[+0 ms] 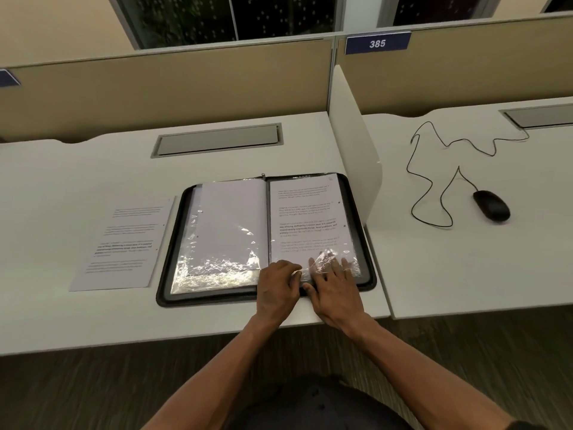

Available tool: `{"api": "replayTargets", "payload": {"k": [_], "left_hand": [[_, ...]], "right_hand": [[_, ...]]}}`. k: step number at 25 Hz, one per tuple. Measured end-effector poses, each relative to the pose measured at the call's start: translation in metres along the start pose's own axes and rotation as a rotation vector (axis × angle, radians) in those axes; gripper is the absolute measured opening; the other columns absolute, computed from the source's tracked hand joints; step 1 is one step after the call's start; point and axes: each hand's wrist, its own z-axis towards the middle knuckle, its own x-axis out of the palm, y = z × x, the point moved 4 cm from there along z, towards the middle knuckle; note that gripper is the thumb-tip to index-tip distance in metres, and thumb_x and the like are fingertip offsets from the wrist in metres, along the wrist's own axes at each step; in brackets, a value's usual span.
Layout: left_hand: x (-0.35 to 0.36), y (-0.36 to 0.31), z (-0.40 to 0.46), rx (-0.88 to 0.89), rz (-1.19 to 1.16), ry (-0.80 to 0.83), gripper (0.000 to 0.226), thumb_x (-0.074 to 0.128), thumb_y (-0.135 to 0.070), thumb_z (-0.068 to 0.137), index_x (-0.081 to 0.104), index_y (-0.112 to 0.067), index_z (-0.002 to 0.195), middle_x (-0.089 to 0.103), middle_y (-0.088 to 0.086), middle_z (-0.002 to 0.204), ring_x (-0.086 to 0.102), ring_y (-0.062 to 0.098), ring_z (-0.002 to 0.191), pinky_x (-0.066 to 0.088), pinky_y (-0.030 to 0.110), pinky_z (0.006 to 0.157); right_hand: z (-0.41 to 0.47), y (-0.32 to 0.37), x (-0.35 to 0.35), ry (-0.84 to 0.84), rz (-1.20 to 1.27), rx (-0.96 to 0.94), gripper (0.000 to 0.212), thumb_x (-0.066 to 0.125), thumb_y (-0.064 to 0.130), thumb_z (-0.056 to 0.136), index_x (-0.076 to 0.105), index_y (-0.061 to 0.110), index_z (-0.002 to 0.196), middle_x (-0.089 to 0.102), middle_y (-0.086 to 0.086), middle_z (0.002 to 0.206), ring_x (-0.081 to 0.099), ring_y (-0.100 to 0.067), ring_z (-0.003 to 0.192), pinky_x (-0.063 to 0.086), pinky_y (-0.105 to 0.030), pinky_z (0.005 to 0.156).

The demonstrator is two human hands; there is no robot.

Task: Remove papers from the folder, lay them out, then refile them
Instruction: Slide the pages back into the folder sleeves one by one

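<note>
While the folder lay open flat on the tabletop, one printed sheet was already out and lay just beside the folder's left edge. A second printed page remained in the clear sleeve on the right side, and the left side held a blank-faced page under crinkled plastic. The left hand rested at the lower edge of the right sleeve with its fingers curled; its grip appeared to pinch the plastic at the bottom corner, though the exact contact could not be confirmed. The right hand lay with fingers spread, the fingertips seemingly slipped under the clear film over the page. In the inspector's judgement, removal was under way: one sheet out, at least one more to extract, with laying out incomplete and refiling not yet begun.
</note>
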Motion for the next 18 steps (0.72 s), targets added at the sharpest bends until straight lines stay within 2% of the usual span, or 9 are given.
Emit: {"api": "replayTargets", "payload": {"k": [6, 8, 9, 10, 11, 12, 13, 15, 18], "left_hand": [[0.002, 0.003, 0.002, -0.009, -0.002, 0.009, 0.015, 0.065, -0.018, 0.089, 0.074, -0.017, 0.101, 0.071, -0.004, 0.094, 0.062, 0.013, 0.086, 0.05, 0.032, 0.078], [0.004, 0.003, 0.002, -0.018, -0.012, 0.011, 0.015, 0.065, -0.018, 0.089, 0.074, -0.017, 0.1, 0.07, -0.004, 0.093, 0.063, 0.012, 0.086, 0.049, 0.029, 0.078], [0.004, 0.004, 0.002, -0.026, -0.023, 0.009, 0.014, 0.065, -0.018, 0.089, 0.074, -0.017, 0.1, 0.07, -0.005, 0.092, 0.063, 0.012, 0.085, 0.049, 0.028, 0.076], [0.004, 0.005, 0.002, -0.037, -0.037, 0.005, 0.013, 0.066, -0.017, 0.09, 0.074, -0.017, 0.099, 0.07, -0.005, 0.091, 0.062, 0.011, 0.084, 0.049, 0.026, 0.076], [0.004, 0.006, 0.002, -0.051, -0.052, 0.0, 0.012, 0.066, -0.017, 0.09, 0.074, -0.017, 0.099, 0.07, -0.005, 0.091, 0.062, 0.01, 0.083, 0.049, 0.025, 0.075], [0.004, 0.007, 0.002, -0.067, -0.068, -0.006, 0.012, 0.067, -0.018, 0.09, 0.074, -0.017, 0.1, 0.07, -0.006, 0.092, 0.062, 0.008, 0.084, 0.049, 0.023, 0.076], [0.003, 0.009, 0.002, -0.081, -0.086, -0.011, 0.012, 0.068, -0.018, 0.09, 0.074, -0.017, 0.1, 0.071, -0.006, 0.093, 0.062, 0.006, 0.084, 0.048, 0.02, 0.077], [0.004, 0.012, 0.003, -0.094, -0.124, -0.01, 0.012, 0.069, -0.018, 0.09, 0.074, -0.017, 0.1, 0.071, -0.007, 0.092, 0.061, 0.003, 0.083, 0.047, 0.014, 0.076], [0.006, 0.013, 0.001, -0.098, -0.162, -0.001, 0.011, 0.069, -0.019, 0.09, 0.074, -0.018, 0.099, 0.07, -0.008, 0.09, 0.061, 0.003, 0.082, 0.051, 0.022, 0.075]], "right_hand": [[0.006, -0.006, 0.002, 0.134, 0.087, 0.039, 0.081, 0.003, 0.071, 0.094, 0.002, 0.027, 0.161, -0.001, -0.008, 0.169, -0.005, -0.027, 0.155, -0.008, -0.047, 0.122], [0.011, -0.006, -0.003, 0.153, 0.119, 0.054, 0.08, 0.004, 0.07, 0.095, 0.01, 0.026, 0.161, 0.009, -0.009, 0.168, 0.005, -0.029, 0.155, 0.001, -0.05, 0.125], [0.01, -0.004, -0.008, 0.115, 0.151, 0.026, 0.074, 0.015, 0.066, 0.098, 0.027, 0.022, 0.157, 0.025, -0.009, 0.164, 0.02, -0.031, 0.152, 0.015, -0.051, 0.124], [0.005, -0.002, -0.015, 0.024, 0.208, -0.027, 0.061, 0.029, 0.058, 0.101, 0.05, 0.019, 0.143, 0.049, -0.008, 0.149, 0.042, -0.03, 0.14, 0.034, -0.048, 0.117], [-0.004, -0.002, -0.024, -0.115, 0.278, -0.064, 0.043, 0.043, 0.048, 0.1, 0.066, 0.017, 0.118, 0.066, -0.004, 0.122, 0.061, -0.026, 0.116, 0.05, -0.042, 0.099], [-0.013, -0.006, -0.034, -0.276, 0.349, -0.04, 0.028, 0.053, 0.04, 0.097, 0.069, 0.017, 0.098, 0.068, 0.0, 0.097, 0.065, -0.02, 0.092, 0.053, -0.036, 0.08], [-0.02, -0.014, -0.044, -0.415, 0.42, 0.05, 0.02, 0.059, 0.036, 0.094, 0.067, 0.017, 0.091, 0.064, 0.004, 0.087, 0.061, -0.014, 0.081, 0.05, -0.03, 0.069], [-0.024, -0.036, -0.057, -0.513, 0.551, 0.339, 0.025, 0.066, 0.037, 0.092, 0.062, 0.017, 0.106, 0.058, 0.005, 0.098, 0.052, -0.011, 0.089, 0.043, -0.026, 0.071], [-0.009, -0.056, -0.052, -0.333, 0.722, 0.583, 0.058, 0.064, 0.051, 0.092, 0.045, 0.02, 0.137, 0.054, 0.006, 0.111, 0.052, -0.014, 0.102, 0.047, -0.033, 0.084]]}}
